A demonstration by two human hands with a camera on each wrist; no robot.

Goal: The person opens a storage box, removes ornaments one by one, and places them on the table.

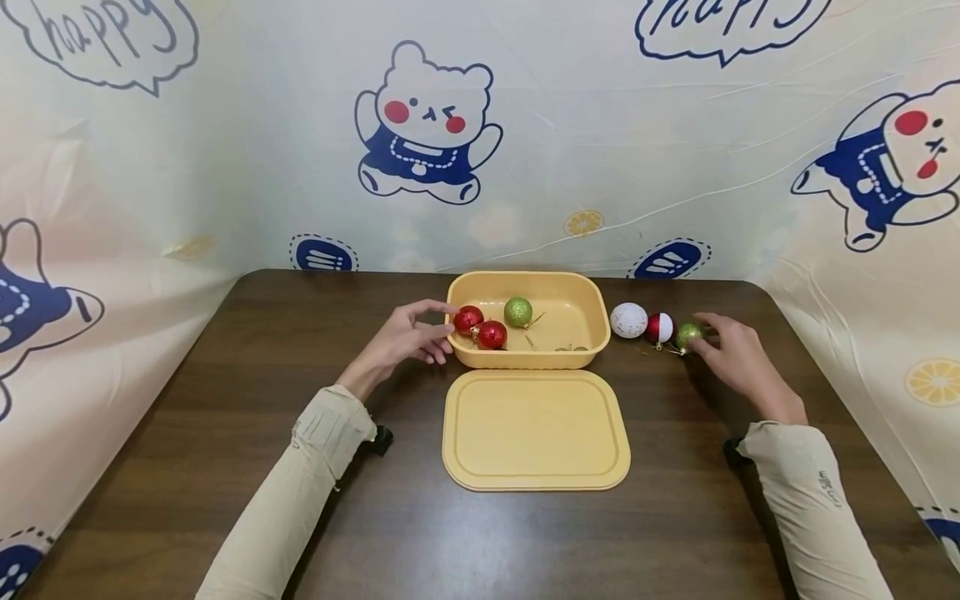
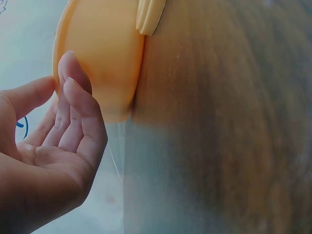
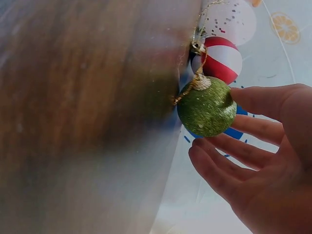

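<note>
My left hand (image 1: 408,337) is at the left end of a yellow plastic box (image 1: 592,333), fingertips right at its rim and outer wall, fingers loosely bent. In the box lie two red Christmas balls (image 1: 492,335) and a green glitter one (image 1: 517,312). To the right of the box, my right hand (image 1: 731,350) holds another green Christmas ball (image 3: 208,109) between thumb and fingers, low over the table. Beside that ball sit a red-and-white Christmas ball (image 3: 222,61) and a white speckled one (image 1: 628,320). Gold loops hang from several balls.
A yellow lid (image 1: 536,429) lies flat on the dark wooden table (image 1: 480,542), just in front of the box. Behind the table's far edge hangs a printed cloth (image 1: 540,167) with cartoon bears, which also runs along both sides.
</note>
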